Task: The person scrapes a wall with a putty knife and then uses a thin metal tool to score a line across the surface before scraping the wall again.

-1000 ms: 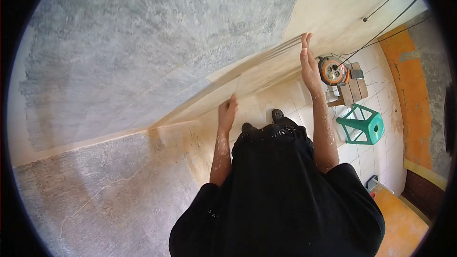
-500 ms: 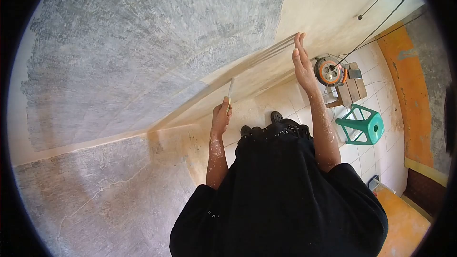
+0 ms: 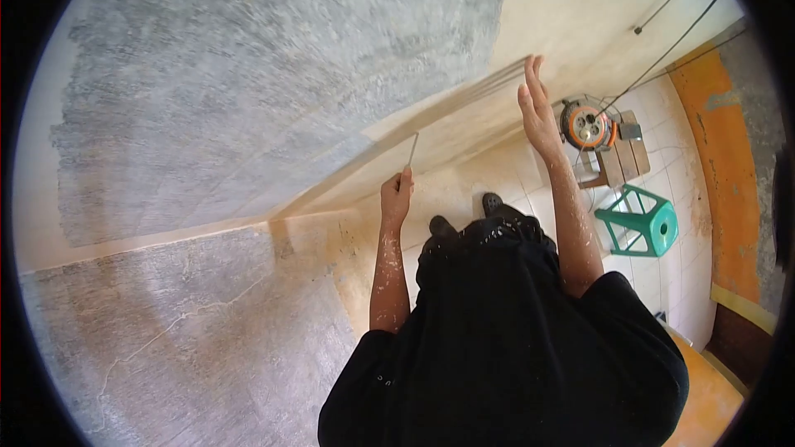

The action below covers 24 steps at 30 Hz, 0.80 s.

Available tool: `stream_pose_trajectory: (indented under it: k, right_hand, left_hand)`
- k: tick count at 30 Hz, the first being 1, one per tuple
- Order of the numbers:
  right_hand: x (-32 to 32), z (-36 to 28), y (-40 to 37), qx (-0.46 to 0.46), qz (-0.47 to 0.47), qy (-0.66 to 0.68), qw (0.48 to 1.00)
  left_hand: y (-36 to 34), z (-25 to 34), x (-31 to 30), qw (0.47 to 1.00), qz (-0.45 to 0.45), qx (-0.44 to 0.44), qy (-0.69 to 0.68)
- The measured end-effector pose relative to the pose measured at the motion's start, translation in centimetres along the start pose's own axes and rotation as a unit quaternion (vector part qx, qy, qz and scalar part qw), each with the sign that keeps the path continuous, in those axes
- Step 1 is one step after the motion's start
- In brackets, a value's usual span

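My left hand [image 3: 397,198] is closed round the handle of a scraper. The thin blade of the scraper [image 3: 413,151] points up, seen nearly edge-on, with its tip at the wall [image 3: 281,66], along the lower edge of the grey bare area. The fingers hide most of the handle. My right hand [image 3: 540,120] is raised higher and to the right, fingers stretched out, with the fingertips against the cream-painted part of the wall. It holds nothing. Both forearms carry pale flecks.
A cable reel [image 3: 588,128] sits on a small wooden stool [image 3: 623,161] at the right, with black cables [image 3: 667,45] hanging near it. A green plastic stool [image 3: 646,223] stands beside it on the tiled floor. A second wall [image 3: 190,331] meets the first at the lower left.
The whole view has shifted slightly, with the walls and stools a little further right. My left hand has turned a little, so less of the scraper's handle shows. My right hand stays at the wall.
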State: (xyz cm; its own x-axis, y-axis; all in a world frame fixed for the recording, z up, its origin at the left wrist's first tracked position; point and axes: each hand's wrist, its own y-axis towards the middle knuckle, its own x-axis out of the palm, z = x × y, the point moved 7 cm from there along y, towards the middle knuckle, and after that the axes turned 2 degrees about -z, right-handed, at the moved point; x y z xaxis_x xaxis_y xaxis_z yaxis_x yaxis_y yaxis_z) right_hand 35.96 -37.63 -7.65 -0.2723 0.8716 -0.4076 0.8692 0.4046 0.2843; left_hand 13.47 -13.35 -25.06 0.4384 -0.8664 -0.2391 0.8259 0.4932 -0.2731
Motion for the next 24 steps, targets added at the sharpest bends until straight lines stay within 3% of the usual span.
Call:
stream_pose_trajectory:
  k: [4, 8, 11, 14, 24]
  right_hand:
    - [0.3, -0.5, 0.0, 0.010, 0.002, 0.004, 1.000]
    - [-0.2, -0.2, -0.4, 0.016, -0.004, -0.012, 1.000]
    - [0.4, 0.0, -0.1, 0.015, 0.009, -0.006, 1.000]
    - [0.3, 0.3, -0.4, 0.002, 0.002, 0.007, 1.000]
    - [0.1, 0.0, 0.1, 0.008, 0.003, -0.012, 1.000]
  left_hand:
    - [1.4, 1.8, 1.4, 0.998, -0.049, -0.001, 0.033]
    - [0.3, 1.1, -0.5, 0.998, -0.038, -0.049, -0.007]
    - [1.8, 2.6, 1.3, 0.998, -0.052, 0.017, 0.041]
    - [0.7, 1.1, 1.2, 1.000, -0.011, -0.003, -0.008]
    - [0.9, 1.7, 2.5, 0.996, -0.048, -0.049, -0.064]
